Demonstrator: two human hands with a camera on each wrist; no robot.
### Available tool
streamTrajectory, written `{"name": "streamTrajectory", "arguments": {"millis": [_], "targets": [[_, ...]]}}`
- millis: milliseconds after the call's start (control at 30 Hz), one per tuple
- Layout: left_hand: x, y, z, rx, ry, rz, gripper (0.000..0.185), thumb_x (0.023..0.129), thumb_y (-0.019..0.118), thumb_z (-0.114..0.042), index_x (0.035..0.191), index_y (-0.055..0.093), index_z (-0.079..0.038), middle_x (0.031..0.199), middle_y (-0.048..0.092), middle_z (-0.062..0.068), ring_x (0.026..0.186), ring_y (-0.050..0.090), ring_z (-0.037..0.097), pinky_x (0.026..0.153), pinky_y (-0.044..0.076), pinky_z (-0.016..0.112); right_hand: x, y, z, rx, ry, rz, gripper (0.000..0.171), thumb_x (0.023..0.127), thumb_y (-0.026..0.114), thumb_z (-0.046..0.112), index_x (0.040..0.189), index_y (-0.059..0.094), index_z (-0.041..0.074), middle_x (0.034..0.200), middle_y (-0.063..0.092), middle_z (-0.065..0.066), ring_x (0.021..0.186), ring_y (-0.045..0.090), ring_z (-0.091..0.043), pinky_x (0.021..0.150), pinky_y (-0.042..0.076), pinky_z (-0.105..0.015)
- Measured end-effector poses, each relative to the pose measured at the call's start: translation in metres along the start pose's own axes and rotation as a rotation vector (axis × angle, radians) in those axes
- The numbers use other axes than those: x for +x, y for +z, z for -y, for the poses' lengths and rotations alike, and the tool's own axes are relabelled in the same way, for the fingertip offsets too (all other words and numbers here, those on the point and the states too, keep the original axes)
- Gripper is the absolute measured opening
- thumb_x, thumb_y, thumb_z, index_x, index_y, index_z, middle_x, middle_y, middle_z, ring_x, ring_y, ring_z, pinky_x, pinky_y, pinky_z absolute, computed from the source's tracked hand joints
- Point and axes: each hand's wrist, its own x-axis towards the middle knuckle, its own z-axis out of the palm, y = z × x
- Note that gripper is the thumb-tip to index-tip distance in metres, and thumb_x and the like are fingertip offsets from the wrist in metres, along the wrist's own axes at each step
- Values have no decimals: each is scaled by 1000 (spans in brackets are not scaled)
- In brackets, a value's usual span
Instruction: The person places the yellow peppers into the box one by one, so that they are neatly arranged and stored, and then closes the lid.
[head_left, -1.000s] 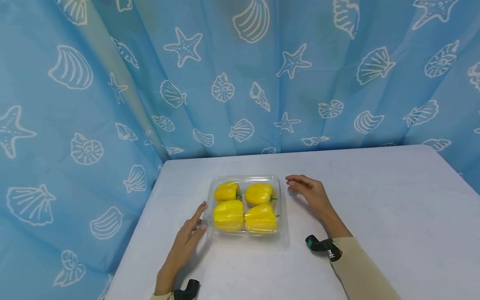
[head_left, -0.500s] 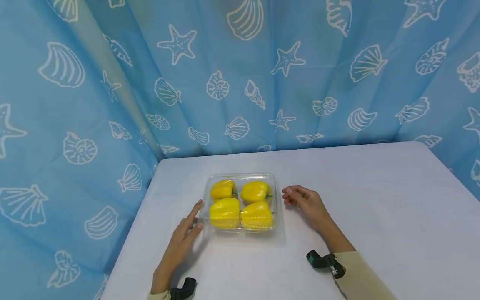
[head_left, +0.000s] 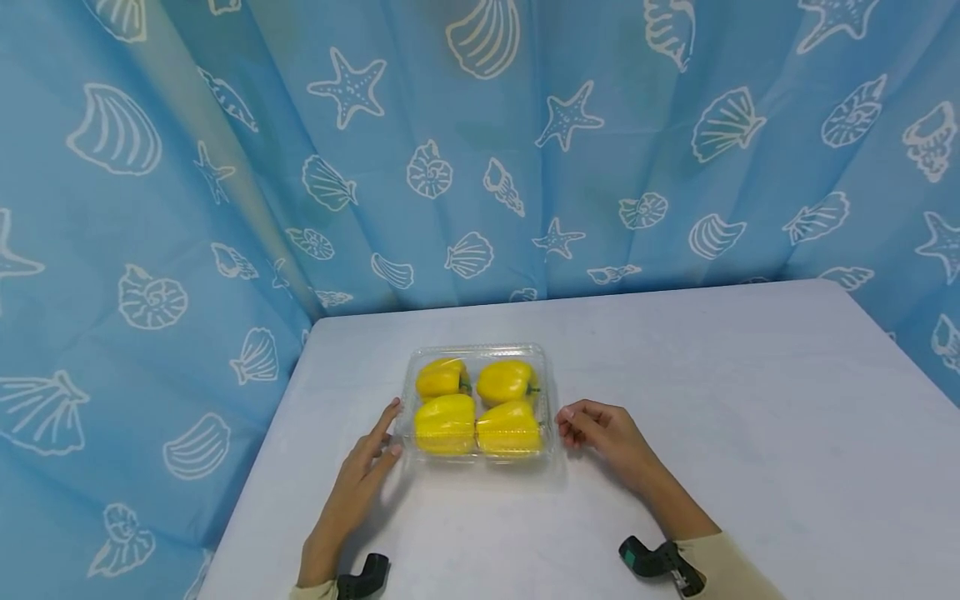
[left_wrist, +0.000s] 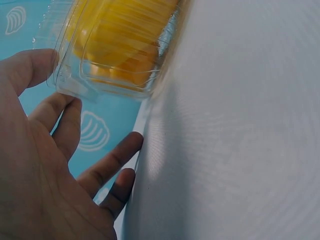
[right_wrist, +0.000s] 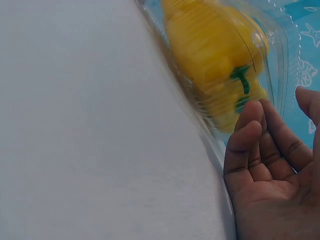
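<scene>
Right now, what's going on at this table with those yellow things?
A person has a hand on either side of a clear plastic box that holds four yellow peppers and sits closed on a pale table. The left hand lies with straight fingers against the box's left edge. The right hand, its fingers loosely curled, is at the box's right edge; whether it touches is hard to tell. Neither hand grips the box. A blue curtain with shells and starfish hangs behind.

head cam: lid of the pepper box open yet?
No. The clear box is closed over the four yellow peppers, with the left hand and right hand at its sides.
</scene>
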Motion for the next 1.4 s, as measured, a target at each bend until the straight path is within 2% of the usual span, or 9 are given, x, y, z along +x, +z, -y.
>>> {"name": "streamTrajectory", "arguments": {"millis": [167, 333, 600, 800, 967, 1067, 1233, 1400], "targets": [[0, 2, 1, 9, 2, -4, 56, 104, 50, -38, 156, 30, -45, 159, 34, -14, 113, 52, 18, 89, 44, 54, -11, 3, 2, 1, 19, 22, 34, 101, 62, 28, 100, 68, -6, 89, 67, -18, 74, 61, -20, 68, 55, -29], [1, 2, 1, 9, 9, 2, 56, 104, 49, -37, 156, 29, -44, 159, 34, -14, 114, 52, 19, 91, 44, 54, -20, 8, 4, -39, 9, 86, 35, 102, 60, 29, 96, 70, -4, 84, 68, -17, 71, 61, -19, 67, 55, -29], [0, 2, 3, 8, -8, -1, 56, 104, 49, -38, 156, 28, -45, 158, 37, -11, 115, 52, 21, 91, 44, 58, -24, 10, 3, -11, -26, 164, 31, 101, 62, 21, 96, 71, -8, 85, 70, -19, 67, 61, -16, 61, 53, -27], [0, 3, 3, 1, -2, 1, 56, 104, 49, -36, 157, 29, -42, 159, 34, -11, 118, 52, 24, 92, 44, 58, -24, 9, 5, 39, 50, 232, 35, 99, 64, 22, 104, 70, -13, 85, 72, -17, 67, 62, -15, 60, 52, -25], [1, 2, 1, 3, 12, -5, 56, 105, 49, -35, 157, 29, -42, 159, 36, -11, 116, 53, 23, 91, 45, 57, -23, 11, 8, 83, 102, 285, 40, 99, 64, 24, 103, 69, -16, 86, 72, -16, 68, 63, -14, 59, 50, -23], [1, 2, 1, 6, 17, -8, 56, 104, 50, -35, 157, 30, -42, 158, 36, -11, 115, 53, 22, 91, 45, 56, -23, 13, 8, 98, 123, 270, 38, 98, 65, 21, 100, 68, -16, 83, 71, -12, 66, 61, -12, 59, 50, -22], [1, 2, 1, 12, 13, -7, 56, 104, 50, -37, 156, 30, -43, 158, 37, -10, 114, 53, 21, 90, 44, 56, -24, 19, 8, 102, 85, 196, 26, 96, 66, 10, 90, 65, -16, 76, 67, -4, 64, 55, -8, 58, 47, -19], [0, 2, 2, 15, 9, -8, 56, 104, 50, -38, 156, 29, -43, 158, 37, -10, 113, 53, 21, 90, 45, 56, -24, 24, 8, 111, 80, 154, 19, 95, 64, 6, 85, 65, -10, 78, 66, -4, 66, 55, -9, 58, 45, -19]]}}
